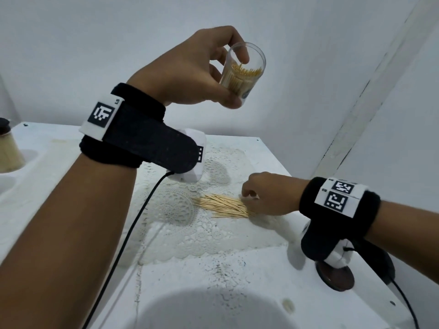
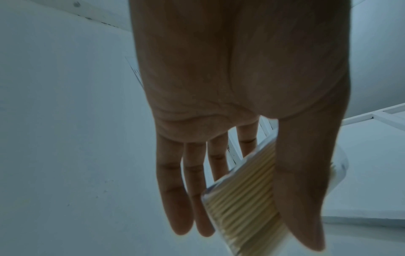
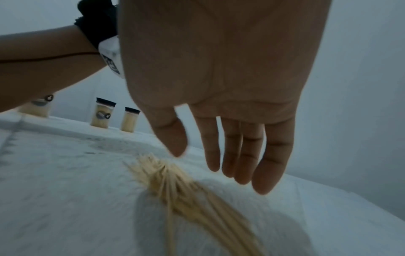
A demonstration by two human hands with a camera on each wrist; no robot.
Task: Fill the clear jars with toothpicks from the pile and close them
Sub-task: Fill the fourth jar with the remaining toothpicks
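Left hand (image 1: 190, 67) raised well above the white tabletop (image 1: 190, 269), thumb and fingers wrapped round a small clear plastic jar (image 1: 242, 70), tilted, open-mouthed and partly filled with pale wooden toothpicks. Right hand (image 1: 268, 195) low over the loose pile of pale wooden toothpicks (image 1: 223, 206) on the white lace mat (image 1: 190, 233); seen from the wrist, fingers (image 3: 241, 155) extended and relaxed over the sticks, nothing held. Filling step in hand, judging by the uncapped, half-full jar. Next: gather a small bunch from the pile, align the sticks, bring them up to the jar mouth, feed them in end first. No loose lid clearly identifiable. Three filled, black-capped jars (image 3: 103, 112) standing apart at the far edge.
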